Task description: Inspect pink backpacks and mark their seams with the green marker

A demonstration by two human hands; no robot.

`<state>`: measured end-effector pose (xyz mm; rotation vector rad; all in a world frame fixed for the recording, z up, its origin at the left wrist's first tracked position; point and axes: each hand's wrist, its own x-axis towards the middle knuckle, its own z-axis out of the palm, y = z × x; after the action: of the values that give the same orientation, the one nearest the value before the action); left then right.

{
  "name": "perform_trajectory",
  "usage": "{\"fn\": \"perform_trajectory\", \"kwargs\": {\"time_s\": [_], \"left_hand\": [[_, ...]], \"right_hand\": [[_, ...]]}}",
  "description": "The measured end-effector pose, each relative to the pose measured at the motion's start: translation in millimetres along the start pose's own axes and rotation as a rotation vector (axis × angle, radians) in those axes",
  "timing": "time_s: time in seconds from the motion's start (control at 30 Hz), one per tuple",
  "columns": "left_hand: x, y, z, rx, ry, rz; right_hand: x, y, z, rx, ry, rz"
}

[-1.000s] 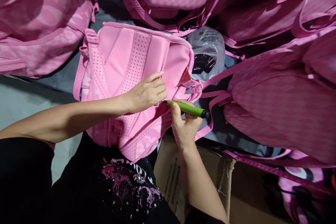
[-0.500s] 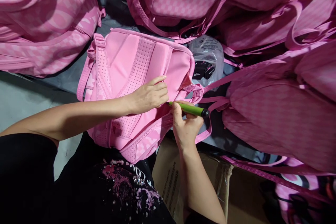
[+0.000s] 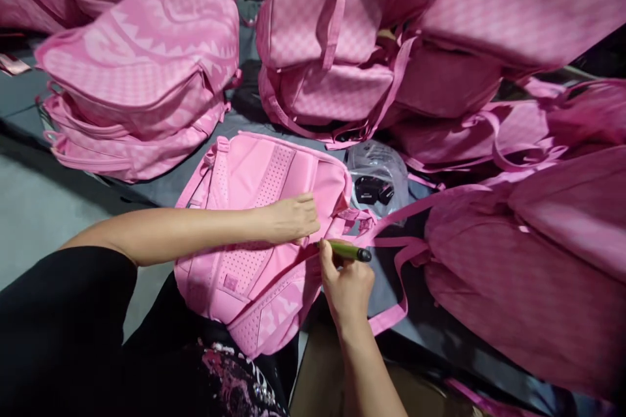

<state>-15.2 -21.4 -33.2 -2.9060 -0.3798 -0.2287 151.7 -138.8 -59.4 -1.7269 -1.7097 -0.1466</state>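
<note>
A pink backpack [image 3: 306, 166] lies on the table edge and partly over my lap, its padded back panel facing up. My left hand [image 3: 293, 218] rests across this panel, fingers curled in and closed on the fabric near the side seam; the fingertips are hidden. Close beside it, my right hand [image 3: 349, 283] grips a green pen with a black end [image 3: 348, 250]. The pen's tip points left, at the fabric by my left fingers. A shoulder strap [image 3: 359, 218] bunches just above the pen.
A clear plastic bag [image 3: 379, 172] with black buckle-like parts lies beyond the backpack. Other pink backpacks stand around: a shark-patterned one [image 3: 141, 71] at left, a checked one [image 3: 332, 85] at the back, a large one [image 3: 518, 273] at right. A cardboard box [image 3: 317, 365] sits below.
The view has tilted up, showing more backpacks at the back. My left fingers have curled in further, the forefinger no longer extended. The pen stays in my right hand at the same seam.
</note>
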Motion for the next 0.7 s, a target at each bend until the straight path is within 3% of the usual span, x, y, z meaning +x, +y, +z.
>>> {"fn": "perform_trajectory", "kwargs": {"time_s": [0.13, 0.27, 0.4, 0.53, 0.6, 0.7], "left_hand": [[5, -21, -15.9, 0.043, -0.127, 0.068], [-4, -32, -41.5, 0.094, -0.183, 0.060], [-28, -25, -101.1, 0.162, -0.156, -0.081], [-52, 5, -160.4, 0.060, -0.122, -0.308], [-61, 21, -165.0, -0.085, -0.108, -0.379], [-71, 36, -131.8, -0.209, -0.088, -0.427]], "right_hand": [[-17, -14, -14, 0.171, 0.133, 0.001], [-46, -56, -14, 0.363, 0.040, -0.213], [-54, -90, -18, 0.221, -0.038, -0.442], [-52, -87, -57, 0.026, 0.050, -0.601], [-51, -76, -72, 0.001, 0.113, -0.650], [-51, -50, -62, -0.041, 0.192, -0.669]]}}
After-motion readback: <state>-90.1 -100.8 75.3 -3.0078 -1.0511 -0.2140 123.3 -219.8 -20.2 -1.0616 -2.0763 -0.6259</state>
